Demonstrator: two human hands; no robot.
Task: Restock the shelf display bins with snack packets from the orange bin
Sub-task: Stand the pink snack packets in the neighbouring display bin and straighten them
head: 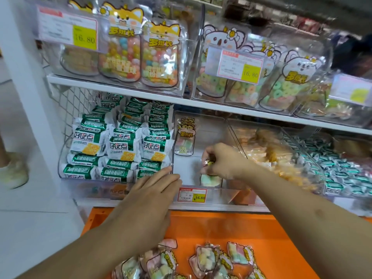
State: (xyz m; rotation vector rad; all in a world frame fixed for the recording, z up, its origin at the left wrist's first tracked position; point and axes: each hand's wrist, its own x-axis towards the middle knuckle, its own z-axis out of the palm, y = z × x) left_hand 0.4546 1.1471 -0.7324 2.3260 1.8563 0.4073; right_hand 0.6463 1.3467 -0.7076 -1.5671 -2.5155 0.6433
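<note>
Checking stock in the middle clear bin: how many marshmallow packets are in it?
2: one packet stands upright at the back left; one packet at the front under the right hand. Others may be hidden.

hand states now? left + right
Left hand: open, fingers straight, resting on the clear bin front edge.
Right hand: closed, holding a snack packet inside the bin.

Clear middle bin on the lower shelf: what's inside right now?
The clear bin holds one marshmallow packet upright at the back, and a second packet gripped by the right hand near the front. The hand hides most of that packet.
</note>
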